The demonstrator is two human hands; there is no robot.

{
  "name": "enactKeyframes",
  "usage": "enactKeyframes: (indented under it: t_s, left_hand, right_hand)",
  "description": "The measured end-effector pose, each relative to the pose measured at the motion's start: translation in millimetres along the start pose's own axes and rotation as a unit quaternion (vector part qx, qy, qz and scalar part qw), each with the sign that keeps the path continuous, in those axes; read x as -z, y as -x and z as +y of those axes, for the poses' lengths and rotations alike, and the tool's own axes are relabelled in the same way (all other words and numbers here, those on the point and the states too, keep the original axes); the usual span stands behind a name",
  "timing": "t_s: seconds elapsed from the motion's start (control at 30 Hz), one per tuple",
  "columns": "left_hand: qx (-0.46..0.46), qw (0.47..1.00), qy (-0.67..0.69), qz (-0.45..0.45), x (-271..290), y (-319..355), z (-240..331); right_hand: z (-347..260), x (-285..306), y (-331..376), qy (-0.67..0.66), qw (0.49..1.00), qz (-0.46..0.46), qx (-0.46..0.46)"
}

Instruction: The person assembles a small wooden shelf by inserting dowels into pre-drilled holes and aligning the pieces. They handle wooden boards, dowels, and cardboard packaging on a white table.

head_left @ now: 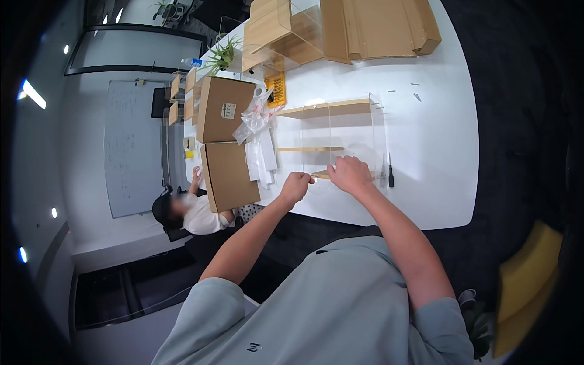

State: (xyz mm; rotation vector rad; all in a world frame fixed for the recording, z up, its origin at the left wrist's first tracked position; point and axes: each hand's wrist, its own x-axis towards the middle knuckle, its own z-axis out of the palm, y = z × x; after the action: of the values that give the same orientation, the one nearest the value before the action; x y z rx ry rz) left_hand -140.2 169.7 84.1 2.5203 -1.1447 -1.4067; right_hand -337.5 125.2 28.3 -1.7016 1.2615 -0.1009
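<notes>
On the white table in front of me lies a shelf unit of pale wooden boards and clear plastic panels. Its far wooden board (340,107) and middle wooden board (310,149) run crosswise, with a clear panel (316,128) spanning them. My right hand (351,174) is closed over the near wooden board (321,175), hiding much of it. At that board's left end, my left hand (295,188) pinches with thumb and forefinger; whatever is between them is too small to name. Right of the unit rests a black-handled screwdriver (391,173).
Several loose screws (417,97) are scattered beyond the unit on the white table (435,152). Left stand open cardboard boxes (228,176), crumpled plastic bags (255,115) and an orange tool case (276,90). A finished-looking wood-and-clear-plastic unit (267,27) and flattened cardboard (383,27) lie farther back. Another person (204,213) sits left.
</notes>
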Motion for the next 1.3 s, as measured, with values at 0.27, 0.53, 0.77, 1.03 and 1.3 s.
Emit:
enactKeyframes:
  t_s: [0.27, 0.53, 0.77, 1.03, 1.3]
  left_hand:
    - [0.109, 0.982, 0.145, -0.052, -9.1, 2.7, 8.4]
    - [0.096, 0.992, 0.08, -0.033, -11.1, -1.3, 10.2]
    - [0.099, 0.99, 0.093, -0.024, -13.7, 1.6, 17.3]
    - [0.163, 0.967, 0.193, -0.019, -15.1, -1.4, 23.6]
    - [0.118, 0.987, 0.107, -0.011, -18.3, 7.6, 27.8]
  right_hand:
    - [1.7, -4.4, -2.2, -0.01, 1.0, 0.018, 0.006]
    - [2.7, -4.2, -2.6, -0.015, 1.0, 0.012, 0.008]
    - [1.6, -2.8, -2.4, -0.008, 1.0, 0.015, 0.005]
    - [0.3, -1.5, -1.3, -0.014, 1.0, 0.014, -0.001]
    - [1.9, -1.7, -2.4, -0.019, 1.0, 0.013, 0.006]
